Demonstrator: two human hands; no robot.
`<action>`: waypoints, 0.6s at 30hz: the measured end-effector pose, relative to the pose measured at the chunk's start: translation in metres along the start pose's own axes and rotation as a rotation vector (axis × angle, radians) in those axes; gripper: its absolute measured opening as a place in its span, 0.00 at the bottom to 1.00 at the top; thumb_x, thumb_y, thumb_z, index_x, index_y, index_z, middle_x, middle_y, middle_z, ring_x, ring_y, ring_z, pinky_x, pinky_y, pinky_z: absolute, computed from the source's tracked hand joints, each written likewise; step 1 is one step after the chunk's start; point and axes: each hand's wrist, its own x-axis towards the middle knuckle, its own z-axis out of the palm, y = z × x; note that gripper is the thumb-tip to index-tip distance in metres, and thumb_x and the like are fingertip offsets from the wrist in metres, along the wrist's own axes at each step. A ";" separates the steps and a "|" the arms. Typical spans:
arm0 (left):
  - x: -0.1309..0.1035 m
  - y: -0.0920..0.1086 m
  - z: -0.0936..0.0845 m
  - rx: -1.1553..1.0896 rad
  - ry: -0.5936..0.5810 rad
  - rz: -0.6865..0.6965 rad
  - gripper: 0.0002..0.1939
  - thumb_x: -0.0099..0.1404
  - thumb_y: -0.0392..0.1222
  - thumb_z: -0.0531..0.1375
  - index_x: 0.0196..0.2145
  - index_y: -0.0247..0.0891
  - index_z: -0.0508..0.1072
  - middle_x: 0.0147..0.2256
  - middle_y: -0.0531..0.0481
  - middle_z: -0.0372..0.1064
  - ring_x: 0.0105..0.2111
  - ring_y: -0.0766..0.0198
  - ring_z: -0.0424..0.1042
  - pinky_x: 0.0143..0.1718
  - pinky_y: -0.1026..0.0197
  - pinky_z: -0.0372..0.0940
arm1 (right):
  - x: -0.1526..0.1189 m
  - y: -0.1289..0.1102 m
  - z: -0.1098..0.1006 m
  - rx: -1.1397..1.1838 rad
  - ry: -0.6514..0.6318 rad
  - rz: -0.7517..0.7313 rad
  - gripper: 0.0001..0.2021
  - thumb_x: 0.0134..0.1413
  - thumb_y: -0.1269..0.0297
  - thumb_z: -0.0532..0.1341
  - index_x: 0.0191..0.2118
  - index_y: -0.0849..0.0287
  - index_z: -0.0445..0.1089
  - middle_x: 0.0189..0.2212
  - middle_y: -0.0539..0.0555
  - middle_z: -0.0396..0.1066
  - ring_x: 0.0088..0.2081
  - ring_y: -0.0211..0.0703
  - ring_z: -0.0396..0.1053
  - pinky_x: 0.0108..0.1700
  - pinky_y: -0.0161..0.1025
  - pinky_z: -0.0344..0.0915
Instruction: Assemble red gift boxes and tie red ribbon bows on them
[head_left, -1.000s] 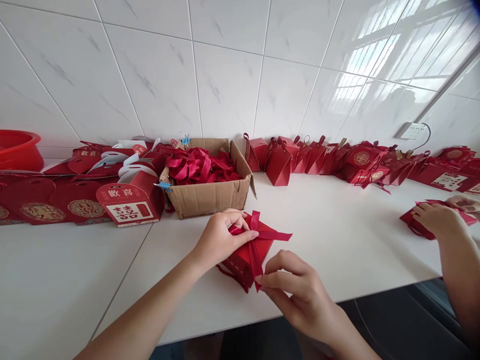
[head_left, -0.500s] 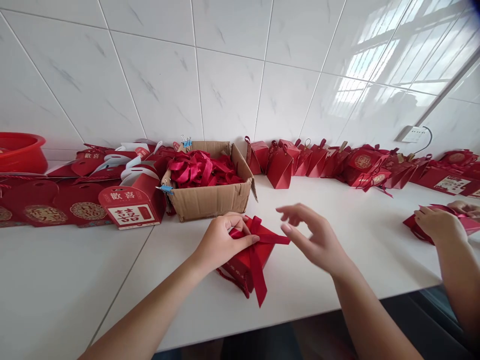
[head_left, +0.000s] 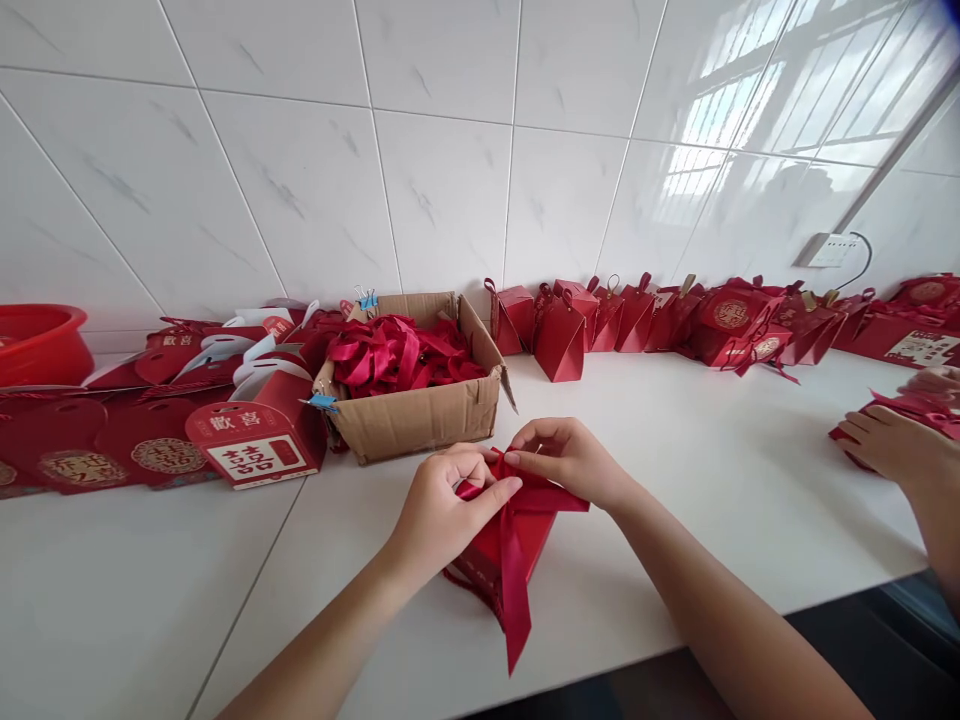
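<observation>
A small red gift box (head_left: 534, 540) lies on the white table in front of me, with a dark red cord along its lower left edge. Across its top runs a red ribbon (head_left: 514, 590), one tail hanging down the front and another pointing right. My left hand (head_left: 457, 505) is closed on the ribbon's loop at the upper left of the box. From the right, my right hand (head_left: 566, 462) pinches the ribbon near the knot, its fingertips close to those of my left hand. Both hands partly hide the knot.
A cardboard box (head_left: 420, 420) full of red ribbons stands behind the gift box. Decorated red boxes (head_left: 259, 450) and a red basin (head_left: 37, 345) are on the left. More red boxes (head_left: 562, 340) line the tiled wall. A co-worker's hands (head_left: 892, 440) handle another red box at right.
My right hand has come in from the right, where it was apart from the ribbon, and now pinches it by the knot. My left hand keeps its hold. The view has shifted slightly.
</observation>
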 end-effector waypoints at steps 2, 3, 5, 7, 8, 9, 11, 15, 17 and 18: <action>0.000 -0.001 0.001 0.007 0.014 0.009 0.24 0.58 0.42 0.61 0.18 0.41 0.46 0.21 0.54 0.56 0.43 0.55 0.71 0.38 0.60 0.63 | 0.000 0.000 0.001 0.030 0.021 0.001 0.14 0.47 0.53 0.67 0.30 0.61 0.73 0.27 0.52 0.72 0.27 0.36 0.67 0.29 0.36 0.64; 0.000 -0.001 0.002 0.012 0.020 0.017 0.24 0.57 0.42 0.61 0.19 0.41 0.46 0.21 0.54 0.55 0.43 0.55 0.71 0.38 0.60 0.63 | 0.000 -0.001 0.000 0.042 0.037 0.003 0.14 0.46 0.54 0.68 0.30 0.61 0.73 0.26 0.51 0.72 0.26 0.36 0.66 0.29 0.36 0.64; 0.000 -0.001 0.002 0.024 0.016 0.032 0.24 0.57 0.41 0.62 0.19 0.41 0.46 0.21 0.55 0.53 0.43 0.55 0.71 0.38 0.60 0.63 | -0.001 -0.003 0.000 0.067 0.082 0.003 0.13 0.45 0.55 0.68 0.28 0.61 0.73 0.24 0.50 0.71 0.26 0.36 0.65 0.29 0.35 0.63; 0.000 -0.001 0.001 0.039 0.004 0.040 0.25 0.56 0.41 0.62 0.19 0.41 0.45 0.20 0.55 0.51 0.42 0.55 0.71 0.40 0.59 0.62 | -0.001 -0.004 -0.001 0.105 0.131 -0.004 0.12 0.45 0.57 0.69 0.27 0.61 0.73 0.22 0.50 0.71 0.25 0.35 0.64 0.29 0.35 0.62; 0.000 0.000 0.001 0.049 -0.002 0.040 0.26 0.56 0.41 0.63 0.19 0.41 0.45 0.19 0.55 0.51 0.42 0.55 0.71 0.40 0.59 0.62 | -0.001 -0.004 -0.001 0.127 0.150 -0.007 0.11 0.44 0.57 0.69 0.26 0.61 0.73 0.22 0.50 0.71 0.25 0.34 0.64 0.29 0.35 0.62; -0.001 0.000 0.001 0.060 -0.006 0.037 0.26 0.55 0.41 0.63 0.19 0.41 0.44 0.19 0.55 0.51 0.42 0.54 0.70 0.40 0.58 0.62 | -0.001 -0.004 -0.001 0.145 0.163 -0.008 0.11 0.44 0.58 0.69 0.26 0.61 0.73 0.22 0.50 0.72 0.24 0.34 0.64 0.28 0.35 0.62; -0.001 0.000 0.001 0.077 -0.004 0.031 0.26 0.55 0.41 0.63 0.19 0.41 0.44 0.19 0.55 0.53 0.41 0.53 0.70 0.39 0.57 0.62 | -0.001 -0.004 -0.001 0.157 0.173 -0.006 0.11 0.43 0.58 0.69 0.26 0.61 0.73 0.22 0.50 0.72 0.24 0.34 0.64 0.28 0.35 0.62; -0.001 0.000 0.001 0.061 -0.010 0.007 0.25 0.54 0.42 0.64 0.18 0.41 0.47 0.21 0.52 0.61 0.42 0.52 0.70 0.39 0.57 0.62 | 0.001 0.000 0.002 0.146 0.149 -0.007 0.12 0.44 0.56 0.69 0.29 0.60 0.72 0.23 0.49 0.71 0.24 0.34 0.64 0.28 0.35 0.61; 0.000 0.001 0.000 0.027 -0.023 -0.023 0.24 0.55 0.45 0.64 0.18 0.41 0.50 0.24 0.51 0.64 0.44 0.52 0.69 0.40 0.57 0.62 | 0.003 0.002 0.001 0.162 0.132 -0.005 0.13 0.44 0.56 0.69 0.31 0.60 0.71 0.25 0.49 0.71 0.26 0.35 0.66 0.29 0.35 0.62; 0.000 0.003 -0.001 0.000 -0.031 -0.038 0.23 0.57 0.47 0.63 0.18 0.41 0.52 0.25 0.51 0.65 0.44 0.52 0.69 0.40 0.57 0.62 | 0.004 0.003 0.000 0.160 0.134 -0.004 0.13 0.44 0.56 0.69 0.32 0.60 0.71 0.25 0.49 0.71 0.27 0.35 0.66 0.29 0.35 0.63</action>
